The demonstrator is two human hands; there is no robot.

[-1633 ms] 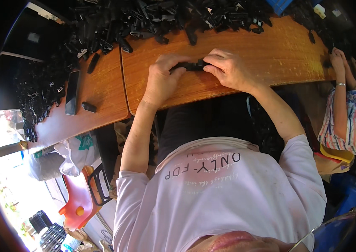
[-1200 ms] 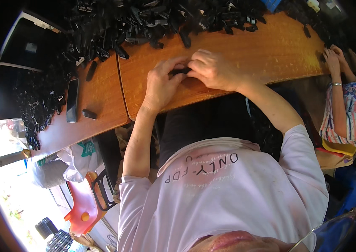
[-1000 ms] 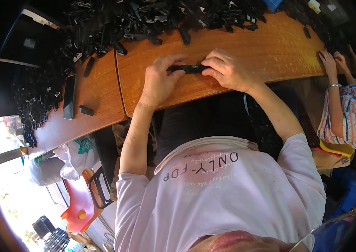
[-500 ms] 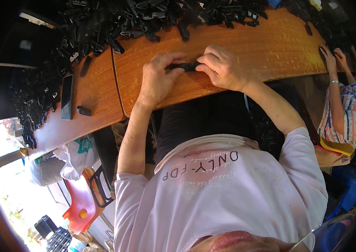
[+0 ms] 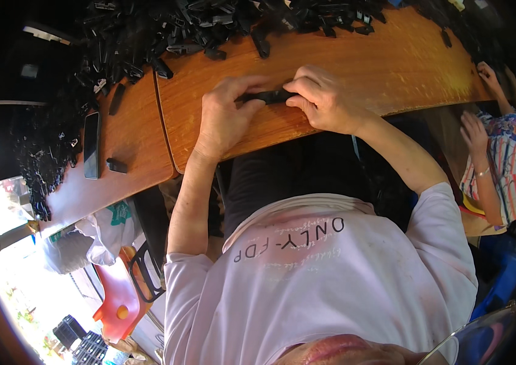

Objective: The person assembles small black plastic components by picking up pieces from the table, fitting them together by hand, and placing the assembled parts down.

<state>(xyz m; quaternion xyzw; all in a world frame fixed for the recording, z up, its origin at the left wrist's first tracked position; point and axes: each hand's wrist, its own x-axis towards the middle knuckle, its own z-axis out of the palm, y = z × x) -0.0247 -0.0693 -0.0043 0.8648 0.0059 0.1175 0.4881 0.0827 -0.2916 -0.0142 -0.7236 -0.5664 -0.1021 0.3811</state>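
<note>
Pinching opposite ends of a slim black piece point(image 5: 275, 96), the left hand point(image 5: 224, 115) and right hand point(image 5: 325, 100) hold it near the front edge of the desk point(image 5: 392, 67), its middle showing between them, whereas about a second ago they had nearly met around it. At the desk's right end, a co-worker's braceleted hand point(image 5: 474, 134) has dropped from the top to below the front edge, while the phone point(image 5: 91, 146) still lies toward the left end beside a short black part point(image 5: 116, 165).
</note>
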